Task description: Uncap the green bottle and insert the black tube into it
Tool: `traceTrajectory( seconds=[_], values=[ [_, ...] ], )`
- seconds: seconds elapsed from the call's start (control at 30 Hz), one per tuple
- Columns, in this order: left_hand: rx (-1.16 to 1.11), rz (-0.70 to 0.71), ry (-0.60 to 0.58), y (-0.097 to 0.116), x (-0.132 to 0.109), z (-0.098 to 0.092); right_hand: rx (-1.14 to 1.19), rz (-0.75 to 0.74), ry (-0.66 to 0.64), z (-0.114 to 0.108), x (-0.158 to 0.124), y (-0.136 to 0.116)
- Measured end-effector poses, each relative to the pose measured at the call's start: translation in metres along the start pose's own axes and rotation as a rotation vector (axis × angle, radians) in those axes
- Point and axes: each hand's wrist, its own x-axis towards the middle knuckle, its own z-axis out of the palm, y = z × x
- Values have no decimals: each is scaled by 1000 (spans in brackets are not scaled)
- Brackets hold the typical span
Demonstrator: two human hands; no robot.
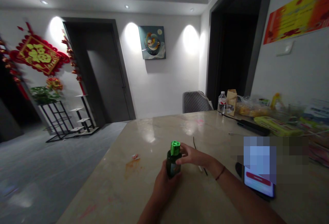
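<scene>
A dark green glass bottle [172,162] with a bright green ribbed cap [175,148] stands upright in the middle of the view. My left hand [166,181] wraps its lower body from below. My right hand [191,156] comes in from the right, with its fingers against the bottle's neck, just under the cap. A thin dark bracelet sits on my right wrist. The bottle's base is hidden behind my left hand.
The beige marble table [144,196] has an orange stain and a thin black cable. To the right lie a smartphone [258,183], partly blurred out, and a black remote [253,127]. Farther back stand a water bottle [222,103], a paper bag [231,102] and food packages [277,124].
</scene>
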Motion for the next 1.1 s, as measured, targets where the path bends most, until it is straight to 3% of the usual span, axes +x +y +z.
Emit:
traceTrajectory(
  seconds=[0.07,0.17,0.33,0.47,0.63,0.83,1.1],
  values=[
    [10,-5,-8,0,0,0,-65,-4,-47,4,-2,2],
    [-13,-7,2,-2,0,1,-168,-35,-8,6,-2,4],
    [-98,-62,76,-9,5,4,-308,-72,190,-1,5,19],
    [-80,-99,141,-14,8,6,-269,-10,342,-9,12,37],
    [-61,-110,139,-15,9,4,-334,10,297,-24,7,30],
    [-45,-106,144,-15,9,4,-973,371,309,-50,-13,13],
    [-8,-118,122,-12,8,3,-1124,385,349,-34,-10,34]
  ],
)
